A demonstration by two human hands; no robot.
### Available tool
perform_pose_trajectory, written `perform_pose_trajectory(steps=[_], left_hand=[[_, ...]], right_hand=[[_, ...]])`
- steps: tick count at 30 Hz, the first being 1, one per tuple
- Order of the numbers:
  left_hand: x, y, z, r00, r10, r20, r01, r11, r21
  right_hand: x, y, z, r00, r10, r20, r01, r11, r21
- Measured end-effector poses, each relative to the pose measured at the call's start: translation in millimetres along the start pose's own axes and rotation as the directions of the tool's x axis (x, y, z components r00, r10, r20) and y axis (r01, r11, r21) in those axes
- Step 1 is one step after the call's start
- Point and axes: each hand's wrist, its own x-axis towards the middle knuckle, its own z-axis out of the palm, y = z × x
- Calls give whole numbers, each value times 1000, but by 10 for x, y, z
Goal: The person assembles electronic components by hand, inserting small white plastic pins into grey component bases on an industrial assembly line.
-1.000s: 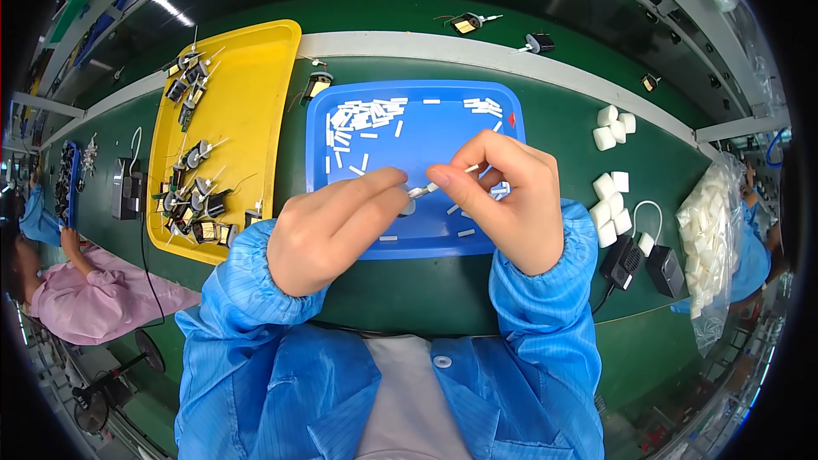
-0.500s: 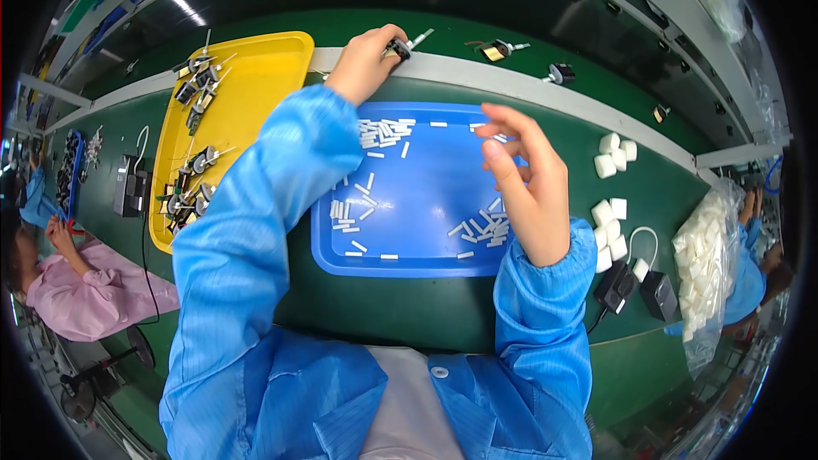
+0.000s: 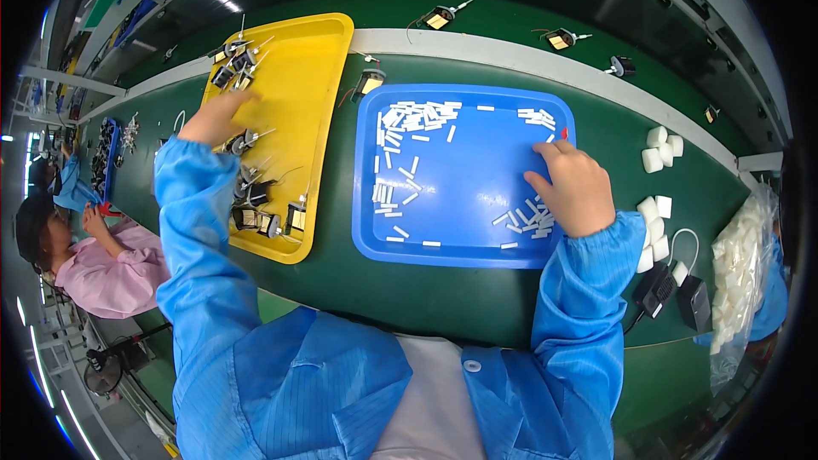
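Note:
My left hand [image 3: 217, 119] is over the left side of the yellow tray [image 3: 300, 119], fingers stretched out and nothing visible in them. Around it in the tray lie small black motor-like parts with white shafts and thin wires, one cluster [image 3: 242, 66] beyond the hand and another [image 3: 256, 192] nearer me. My right hand [image 3: 578, 192] hovers at the right edge of the blue tray [image 3: 460, 170], thumb and fingers apart, holding nothing visible. Short white tubes [image 3: 426, 113] are scattered in that tray, thickest along its left side and right corners.
On the green belt beyond the pale rail lie more motor-like parts [image 3: 439, 19]; another [image 3: 370, 83] sits between the trays. To the right are white foam-like blocks [image 3: 656, 226], black power adapters [image 3: 654, 290] and a clear bag of white pieces [image 3: 740, 264]. A person in pink [image 3: 115, 273] sits left.
My left hand has let go of the motor-like part at the rail and moved left to the yellow tray. That part now lies on the belt. The view has shifted slightly.

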Motion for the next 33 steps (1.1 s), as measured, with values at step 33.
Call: perform_pose_trajectory(steps=[33], left_hand=[[-398,2131,135,889,400,-224,-274,73,-959]], right_hand=[[-36,-152,194,921,-358,155,288,892,349]])
